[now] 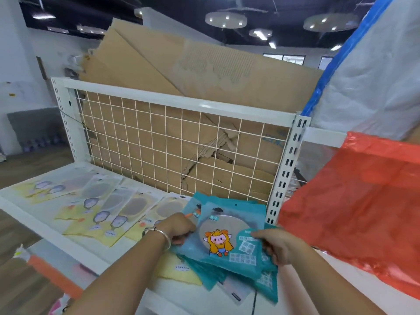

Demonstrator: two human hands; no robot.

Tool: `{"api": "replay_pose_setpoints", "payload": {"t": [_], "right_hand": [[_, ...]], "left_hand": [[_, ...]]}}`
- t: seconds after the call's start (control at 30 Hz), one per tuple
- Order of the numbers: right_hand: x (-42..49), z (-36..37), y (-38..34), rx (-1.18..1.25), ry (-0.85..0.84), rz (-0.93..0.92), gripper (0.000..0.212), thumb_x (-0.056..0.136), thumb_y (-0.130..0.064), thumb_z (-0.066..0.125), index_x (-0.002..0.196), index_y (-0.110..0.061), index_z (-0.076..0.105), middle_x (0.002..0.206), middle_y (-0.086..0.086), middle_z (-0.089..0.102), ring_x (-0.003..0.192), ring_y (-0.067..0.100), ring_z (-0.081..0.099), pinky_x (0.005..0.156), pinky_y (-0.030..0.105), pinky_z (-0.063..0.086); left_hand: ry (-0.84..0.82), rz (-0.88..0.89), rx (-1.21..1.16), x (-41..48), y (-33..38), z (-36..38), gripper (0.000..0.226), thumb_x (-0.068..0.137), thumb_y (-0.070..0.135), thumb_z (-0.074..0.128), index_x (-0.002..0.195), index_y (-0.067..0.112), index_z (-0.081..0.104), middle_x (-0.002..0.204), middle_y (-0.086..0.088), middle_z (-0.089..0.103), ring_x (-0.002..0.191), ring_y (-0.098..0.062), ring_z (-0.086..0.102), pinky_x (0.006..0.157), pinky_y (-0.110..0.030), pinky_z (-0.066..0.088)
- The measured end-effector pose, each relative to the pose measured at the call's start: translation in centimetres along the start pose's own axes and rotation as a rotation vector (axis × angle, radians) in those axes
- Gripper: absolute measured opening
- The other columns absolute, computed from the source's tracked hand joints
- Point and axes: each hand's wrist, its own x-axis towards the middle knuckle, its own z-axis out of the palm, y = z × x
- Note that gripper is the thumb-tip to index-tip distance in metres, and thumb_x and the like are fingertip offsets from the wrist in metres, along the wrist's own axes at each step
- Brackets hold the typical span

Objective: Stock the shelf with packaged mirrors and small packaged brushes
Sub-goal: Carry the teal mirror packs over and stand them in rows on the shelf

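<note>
Two hands hold a fanned stack of teal mirror packets (227, 244) at the shelf's (38, 209) front right corner. The left hand (179, 228) grips its left edge and the right hand (277, 246) pinches its right edge. These glossy, flat pouches may slip apart and slide off the front edge. Yellow packets (109, 212) lie overlapped toward the left, with a wire grid (181, 144) and rough cardboard (204, 76) behind them.

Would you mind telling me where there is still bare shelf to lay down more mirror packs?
Bare shelf shows front left, between the front rim and the yellow mirror packs, and right of the right hand, below the red bag. The middle is crowded with them, the right end with teal packs.
</note>
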Motion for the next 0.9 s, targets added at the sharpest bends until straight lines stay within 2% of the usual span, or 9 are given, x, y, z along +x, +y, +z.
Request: {"api": "replay_pose_setpoints", "payload": {"t": [0.07, 0.17, 0.33, 0.47, 0.6, 0.67, 0.73, 0.8, 0.9], "right_hand": [[0.3, -0.1, 0.3, 0.003, 0.007, -0.026, 0.027, 0.09, -0.024, 0.062, 0.069, -0.013, 0.05, 0.053, 0.003, 0.044, 0.038, 0.011, 0.036, 0.033, 0.018, 0.026], [0.4, -0.8, 0.9, 0.03, 0.06, -0.079, 0.014, 0.094, -0.021, 0.057, 0.082, -0.013, 0.054, 0.063, 0.003, 0.051, 0.048, 0.011, 0.039, 0.04, 0.019, 0.03], [-0.2, -2.1, 2.3, -0.081, 0.202, -0.19, 0.012, 0.096, -0.02, 0.052, 0.087, -0.013, 0.057, 0.064, -0.001, 0.046, 0.059, 0.012, 0.032, 0.052, 0.025, 0.021], [-1.1, -2.5, 2.6, -0.088, 0.201, -0.23, 0.015, 0.098, -0.02, 0.048, 0.095, -0.011, 0.059, 0.073, 0.001, 0.054, 0.065, 0.014, 0.039, 0.057, 0.028, 0.025], [-1.9, -3.0, 3.3, 0.067, 0.124, -0.284, 0.02, 0.1, -0.017, 0.044, 0.102, -0.008, 0.062, 0.082, 0.003, 0.067, 0.071, 0.013, 0.058, 0.059, 0.023, 0.039], [-2.2, -3.3, 3.7, 0.109, 0.113, -0.299, 0.021, 0.1, -0.016, 0.043, 0.104, -0.008, 0.062, 0.085, 0.004, 0.07, 0.073, 0.013, 0.063, 0.058, 0.021, 0.044], [-2.2, -3.5, 4.2, 0.11, 0.141, -0.305, 0.021, 0.1, -0.016, 0.044, 0.104, -0.008, 0.063, 0.087, 0.005, 0.071, 0.073, 0.013, 0.065, 0.058, 0.021, 0.044], [-2.0, -3.4, 4.8, 0.101, 0.179, -0.31, 0.022, 0.1, -0.016, 0.044, 0.103, -0.007, 0.064, 0.09, 0.006, 0.073, 0.077, 0.016, 0.066, 0.063, 0.024, 0.046], [-1.5, -3.2, 5.8, 0.054, 0.232, -0.289, 0.025, 0.098, -0.02, 0.048, 0.098, -0.005, 0.068, 0.091, 0.008, 0.075, 0.089, 0.027, 0.068, 0.085, 0.037, 0.051]], "left_hand": [[-0.009, 0.034, 0.126, 0.8, 0.4, -0.9, 0.018, 0.083, 0.01, 0.052, 0.065, 0.011, 0.051, 0.047, -0.001, 0.049, 0.037, -0.012, 0.042, 0.039, -0.018, 0.033], [0.152, 0.111, 0.305, 2.2, 1.0, -1.9, 0.019, 0.088, 0.013, 0.051, 0.07, 0.012, 0.053, 0.072, -0.004, 0.056, 0.066, -0.017, 0.052, 0.061, -0.023, 0.043], [0.139, 0.08, 0.268, 4.3, 0.6, -2.3, 0.008, 0.083, 0.016, 0.061, 0.08, 0.009, 0.059, 0.085, -0.009, 0.063, 0.08, -0.022, 0.059, 0.062, -0.027, 0.047], [0.171, 0.076, 0.187, 5.6, 0.0, -2.6, 0.016, 0.075, 0.011, 0.066, 0.089, 0.002, 0.064, 0.093, -0.016, 0.069, 0.086, -0.027, 0.066, 0.081, -0.039, 0.057], [0.262, 0.186, 0.302, 4.7, 1.4, -2.1, 0.011, 0.084, 0.018, 0.056, 0.082, 0.007, 0.056, 0.089, -0.012, 0.064, 0.071, -0.021, 0.054, 0.059, -0.027, 0.044], [0.094, 0.193, 0.24, 4.5, 2.1, -0.7, 0.01, 0.086, 0.011, 0.054, 0.093, 0.005, 0.059, 0.077, -0.011, 0.058, 0.062, -0.02, 0.053, 0.056, -0.026, 0.043], [-0.079, 0.136, 0.172, 4.3, 2.6, 1.0, 0.027, 0.083, 0.006, 0.057, 0.11, 0.001, 0.056, 0.072, -0.013, 0.056, 0.061, -0.025, 0.057, 0.057, -0.032, 0.053], [-0.113, 0.131, 0.187, 3.9, 3.1, 2.3, 0.018, 0.084, 0.009, 0.062, 0.097, 0.001, 0.053, 0.079, -0.017, 0.059, 0.071, -0.029, 0.062, 0.066, -0.038, 0.056], [-0.166, 0.078, 0.154, 3.7, 3.6, 3.2, 0.023, 0.082, 0.019, 0.069, 0.074, 0.01, 0.05, 0.061, -0.006, 0.054, 0.047, -0.016, 0.048, 0.044, -0.023, 0.042]]}}
